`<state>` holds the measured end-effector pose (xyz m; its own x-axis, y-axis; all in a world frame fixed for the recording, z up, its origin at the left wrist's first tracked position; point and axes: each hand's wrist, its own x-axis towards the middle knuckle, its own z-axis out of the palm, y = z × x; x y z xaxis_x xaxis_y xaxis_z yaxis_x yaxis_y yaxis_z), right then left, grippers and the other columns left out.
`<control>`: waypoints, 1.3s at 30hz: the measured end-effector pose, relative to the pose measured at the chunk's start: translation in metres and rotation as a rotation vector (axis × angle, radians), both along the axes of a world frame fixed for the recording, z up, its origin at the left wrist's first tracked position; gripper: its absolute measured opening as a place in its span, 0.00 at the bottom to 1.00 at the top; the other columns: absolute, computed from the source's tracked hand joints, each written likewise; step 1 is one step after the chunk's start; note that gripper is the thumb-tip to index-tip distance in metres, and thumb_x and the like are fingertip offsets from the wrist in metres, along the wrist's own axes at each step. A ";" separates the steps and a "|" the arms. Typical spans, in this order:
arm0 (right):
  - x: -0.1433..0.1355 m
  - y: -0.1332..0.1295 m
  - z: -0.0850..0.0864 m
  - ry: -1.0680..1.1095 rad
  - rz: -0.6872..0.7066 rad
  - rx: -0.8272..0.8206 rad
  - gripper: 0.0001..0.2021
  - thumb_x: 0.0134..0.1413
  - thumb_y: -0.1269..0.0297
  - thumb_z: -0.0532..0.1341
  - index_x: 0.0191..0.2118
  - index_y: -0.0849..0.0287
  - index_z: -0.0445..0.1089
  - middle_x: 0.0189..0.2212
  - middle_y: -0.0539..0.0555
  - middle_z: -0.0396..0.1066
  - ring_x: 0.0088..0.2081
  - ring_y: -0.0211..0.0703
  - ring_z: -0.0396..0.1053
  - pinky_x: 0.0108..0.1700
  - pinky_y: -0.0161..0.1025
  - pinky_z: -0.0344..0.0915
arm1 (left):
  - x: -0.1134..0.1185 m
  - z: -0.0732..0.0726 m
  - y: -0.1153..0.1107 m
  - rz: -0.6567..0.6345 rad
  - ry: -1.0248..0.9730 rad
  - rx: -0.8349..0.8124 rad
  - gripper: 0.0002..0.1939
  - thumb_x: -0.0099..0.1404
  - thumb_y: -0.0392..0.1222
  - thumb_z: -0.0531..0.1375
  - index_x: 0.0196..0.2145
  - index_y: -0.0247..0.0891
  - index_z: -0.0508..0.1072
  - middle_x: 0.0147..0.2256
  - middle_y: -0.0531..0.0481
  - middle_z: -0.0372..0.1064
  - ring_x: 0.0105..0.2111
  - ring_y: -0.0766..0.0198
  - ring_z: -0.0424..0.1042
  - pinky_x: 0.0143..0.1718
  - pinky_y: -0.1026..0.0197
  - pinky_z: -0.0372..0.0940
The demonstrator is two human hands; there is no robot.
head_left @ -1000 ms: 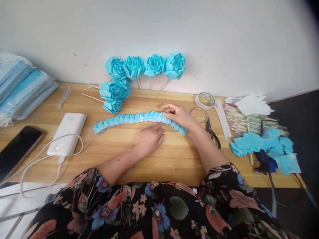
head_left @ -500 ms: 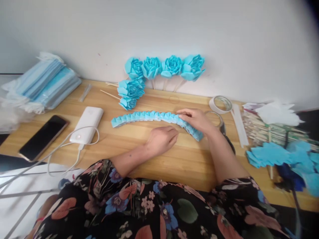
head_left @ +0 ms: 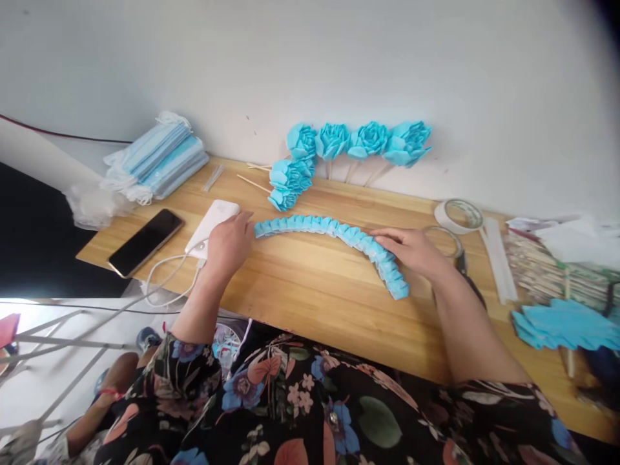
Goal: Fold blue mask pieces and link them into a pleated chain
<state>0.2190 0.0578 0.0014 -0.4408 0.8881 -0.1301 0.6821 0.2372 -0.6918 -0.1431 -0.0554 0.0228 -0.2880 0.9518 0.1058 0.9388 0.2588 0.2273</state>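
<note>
A long blue pleated strip (head_left: 334, 227) lies in an arc on the wooden table, its right end curving toward me. At its left end is my left hand (head_left: 231, 242), partly over the white power bank (head_left: 213, 223), with its fingers closed at the strip's tip and the thumb hidden. My right hand (head_left: 411, 248) grips the upper edge of the strip's right part between thumb and fingers. Behind the strip, several blue paper flowers (head_left: 371, 139) on thin sticks lean on the wall or lie on the table.
A phone (head_left: 146, 242) and a stack of masks (head_left: 157, 158) are at left. Tape rolls (head_left: 458, 215), white strips (head_left: 500, 261), a bundle of sticks (head_left: 537, 261) and blue pleated pieces (head_left: 564, 324) lie at right. A white cable hangs over the front edge.
My left hand has moved from the middle front to the strip's left end. The strip's right part bends more toward me, with my right hand still at it. The view has shifted left.
</note>
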 end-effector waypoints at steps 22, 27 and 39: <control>0.031 -0.023 0.034 0.037 -0.018 -0.015 0.19 0.57 0.51 0.59 0.51 0.50 0.77 0.33 0.51 0.79 0.31 0.46 0.76 0.33 0.42 0.72 | 0.001 0.003 0.026 -0.235 -0.514 0.232 0.20 0.63 0.39 0.54 0.50 0.36 0.77 0.29 0.51 0.71 0.27 0.64 0.66 0.33 0.63 0.60; 0.023 -0.017 0.023 0.023 0.013 0.006 0.17 0.57 0.53 0.59 0.49 0.49 0.77 0.30 0.49 0.78 0.29 0.44 0.74 0.32 0.40 0.70 | 0.004 0.012 0.042 -0.197 -0.541 0.401 0.18 0.61 0.34 0.54 0.46 0.37 0.79 0.28 0.53 0.67 0.25 0.68 0.62 0.30 0.64 0.58; 0.021 -0.004 0.012 -0.121 0.098 0.132 0.16 0.59 0.58 0.59 0.50 0.53 0.76 0.47 0.54 0.79 0.44 0.52 0.76 0.47 0.49 0.71 | 0.018 0.028 0.057 -0.227 -0.757 0.626 0.12 0.61 0.35 0.56 0.40 0.36 0.78 0.29 0.52 0.70 0.25 0.70 0.63 0.27 0.68 0.59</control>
